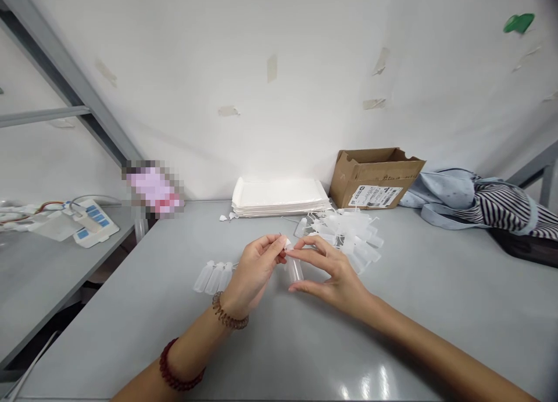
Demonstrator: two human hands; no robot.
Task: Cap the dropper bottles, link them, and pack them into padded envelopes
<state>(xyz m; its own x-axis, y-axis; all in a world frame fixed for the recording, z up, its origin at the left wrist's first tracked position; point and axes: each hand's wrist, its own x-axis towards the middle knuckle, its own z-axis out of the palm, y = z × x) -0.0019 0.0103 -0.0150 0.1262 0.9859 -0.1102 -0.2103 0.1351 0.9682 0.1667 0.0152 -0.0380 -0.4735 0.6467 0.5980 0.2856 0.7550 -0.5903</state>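
1. The bottle (295, 271) is held tilted over the desk (270, 361): its white top (287, 244) is pinched by the left hand (255, 271), its body gripped by the right hand (333, 271), thumb near the base.
2. The body is best steadied lightly, as thin plastic may give.
3. Leftward, 3 bottles (213, 280) are laid in a row; rightward, a pile (358, 239) is spread.
4. Behind, a white stack (281, 194) and box (370, 178) are set.

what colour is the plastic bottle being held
The plastic bottle is translucent whitish; head view shows it best.
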